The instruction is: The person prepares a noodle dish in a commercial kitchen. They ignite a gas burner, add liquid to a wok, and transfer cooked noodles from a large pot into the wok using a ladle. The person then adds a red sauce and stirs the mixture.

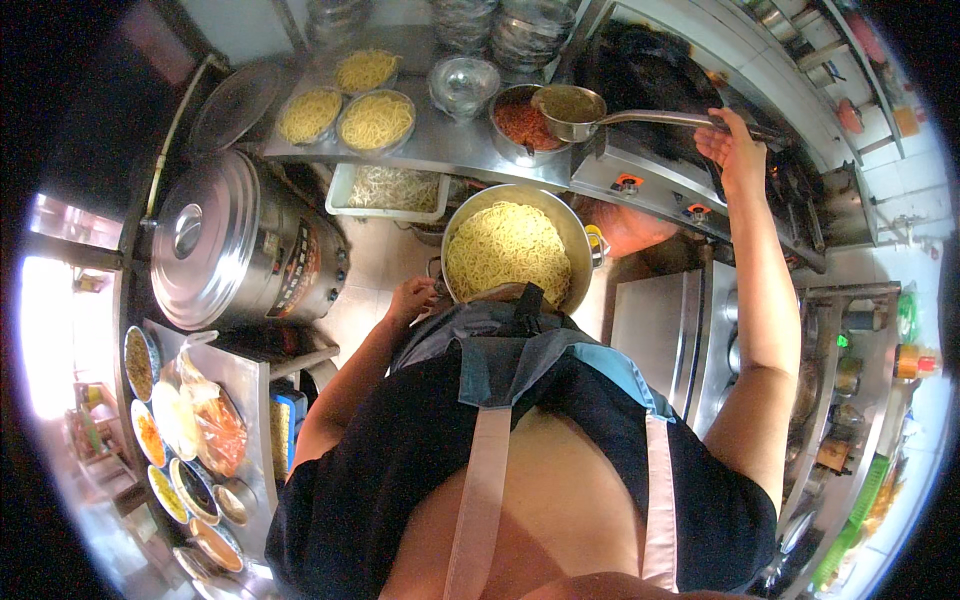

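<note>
In front of me, a large steel pot [582, 259] full of yellow noodles [510, 251] sits close against my apron. My left hand [414, 300] is at the pot's left side, fingers closed around its loop handle. At the right, my right hand [731, 146] grips the long handle of a steel ladle [652, 115]. The ladle's bowl [570, 112] hangs over the right edge of a metal container of red chili sauce [525, 124] and looks partly filled with a brownish liquid. Part of the sauce is hidden behind it.
Three bowls of noodles [375, 120] and stacked clear bowls [463, 84] stand on the steel counter [457, 142]. Below is a white tray of bean sprouts [394, 189]. A lidded steel cooker [202, 240] is left, a gas stove [637, 176] right. Condiment bowls [196, 487] line the left table.
</note>
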{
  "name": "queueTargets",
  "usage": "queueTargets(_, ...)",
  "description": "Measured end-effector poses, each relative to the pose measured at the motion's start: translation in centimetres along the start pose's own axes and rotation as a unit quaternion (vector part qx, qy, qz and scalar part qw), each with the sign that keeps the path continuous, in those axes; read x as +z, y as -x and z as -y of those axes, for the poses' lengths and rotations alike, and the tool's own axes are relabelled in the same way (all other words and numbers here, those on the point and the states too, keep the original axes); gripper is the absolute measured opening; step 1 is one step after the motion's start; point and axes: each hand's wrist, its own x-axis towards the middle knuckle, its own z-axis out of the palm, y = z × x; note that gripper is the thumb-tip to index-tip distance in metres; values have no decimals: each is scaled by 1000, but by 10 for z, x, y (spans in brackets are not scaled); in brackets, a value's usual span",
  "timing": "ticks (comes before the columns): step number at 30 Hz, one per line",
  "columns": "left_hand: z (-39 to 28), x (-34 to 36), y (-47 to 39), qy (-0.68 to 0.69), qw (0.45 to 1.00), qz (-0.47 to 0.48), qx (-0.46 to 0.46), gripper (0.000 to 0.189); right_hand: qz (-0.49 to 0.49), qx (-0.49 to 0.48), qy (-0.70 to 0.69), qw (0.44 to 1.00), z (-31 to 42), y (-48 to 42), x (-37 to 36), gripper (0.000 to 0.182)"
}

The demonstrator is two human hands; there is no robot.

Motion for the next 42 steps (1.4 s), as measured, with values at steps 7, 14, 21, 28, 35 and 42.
queueTargets(7,-10,8,12,-29,999,-22,19,24,-14,-3,-33,999,-11,-6,2,36)
queueTargets(14,-7,4,11,-18,1000,-17,2,23,-19,-4,11,1000,-14,-9,0,37)
queueTargets(21,-2,-1,5,13,1000,-1,-2,22,-27,165,-162,973,22,-5,-1,37)
queueTargets(28,9,-7,-7,-27,1000,-5,-4,29,-17,49,-69,996,22,-6,6,38)
queueTargets(35,3,1,-1,-49,999,-12,0,31,-8,-25,87,996,16,-8,8,36)
queueTargets(42,7,-2,-2,-26,1000,-7,14,30,-21,207,-205,957,52,-1,9,35)
